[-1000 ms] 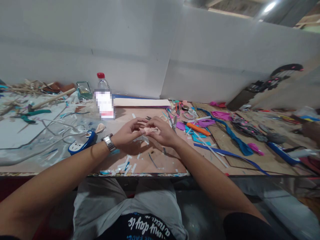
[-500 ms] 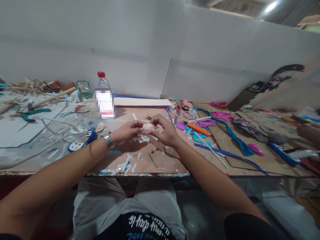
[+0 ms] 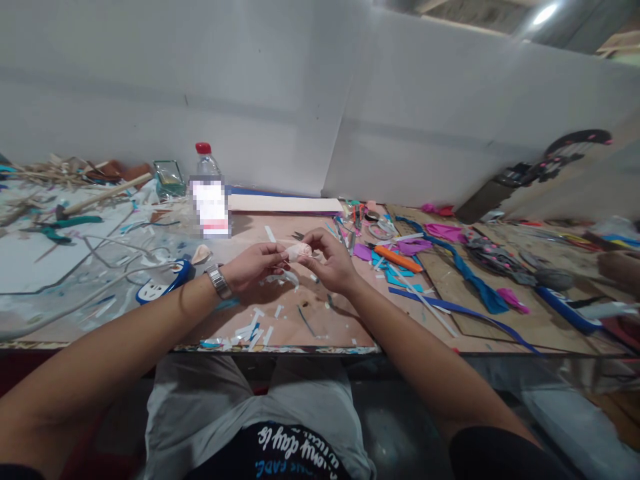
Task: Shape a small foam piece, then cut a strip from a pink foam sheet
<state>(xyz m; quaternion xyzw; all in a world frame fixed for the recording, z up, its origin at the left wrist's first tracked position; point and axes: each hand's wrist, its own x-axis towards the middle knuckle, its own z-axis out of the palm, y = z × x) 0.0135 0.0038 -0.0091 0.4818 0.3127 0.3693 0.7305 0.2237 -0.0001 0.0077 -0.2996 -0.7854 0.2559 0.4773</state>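
Note:
Between my two hands, just above the table, is a small pale pink paper flower (image 3: pixel 302 251) with a rolled, rose-like centre. My left hand (image 3: pixel 259 265), below a metal wristwatch (image 3: pixel 219 281), pinches the flower's left end with thumb and fingertips. On the other side my right hand (image 3: pixel 330 261) has its fingers and thumb closed around the flower's head. A strip of white scrap (image 3: pixel 287 279) lies under the hands. Left of my wrist rests a loose pale pink petal-like piece (image 3: pixel 202 254).
A blue and white power strip (image 3: pixel 165 281) with cables lies at left, near green-handled pliers (image 3: pixel 63 230). Behind stand a red-capped bottle (image 3: pixel 204 157) and a blurred bright screen. An orange cutter (image 3: pixel 398 259) and paper scraps lie right. Another person's hand (image 3: pixel 617 270) shows at far right.
The flower has turned in my fingers: its rolled centre now faces more to the right, and its pale left end shows. Both hands stay in nearly the same place.

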